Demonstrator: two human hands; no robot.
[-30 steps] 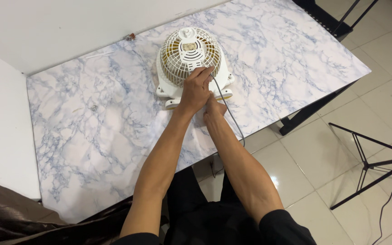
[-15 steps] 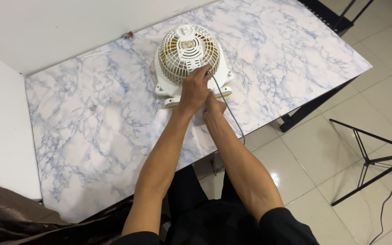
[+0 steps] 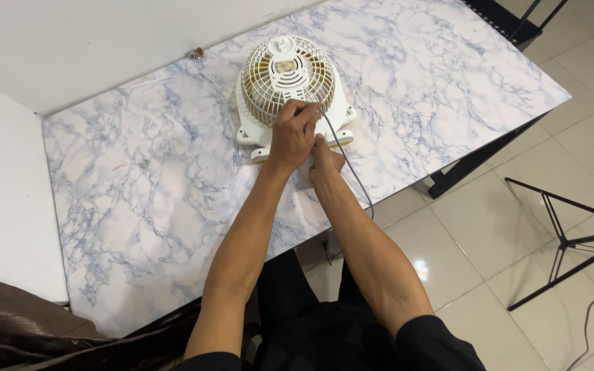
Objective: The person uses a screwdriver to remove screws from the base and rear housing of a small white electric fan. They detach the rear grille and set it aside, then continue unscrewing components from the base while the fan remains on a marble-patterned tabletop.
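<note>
On the white fan [image 3: 287,75], left hand [image 3: 291,137] fingers [image 3: 304,110] curled against its grille; right hand [image 3: 324,159] fingers hidden

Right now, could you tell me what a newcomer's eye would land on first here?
A small white desk fan lies at the far middle of the blue-veined marble table. The left hand rests on its grille, the right hand tucked beside it at the fan's base. A grey cord trails off the table's near edge.

I see a blue-veined marble-pattern table [image 3: 173,206] carrying a white table fan [image 3: 290,86] lying grille-up, its grey cord [image 3: 352,172] trailing off the near edge.
</note>
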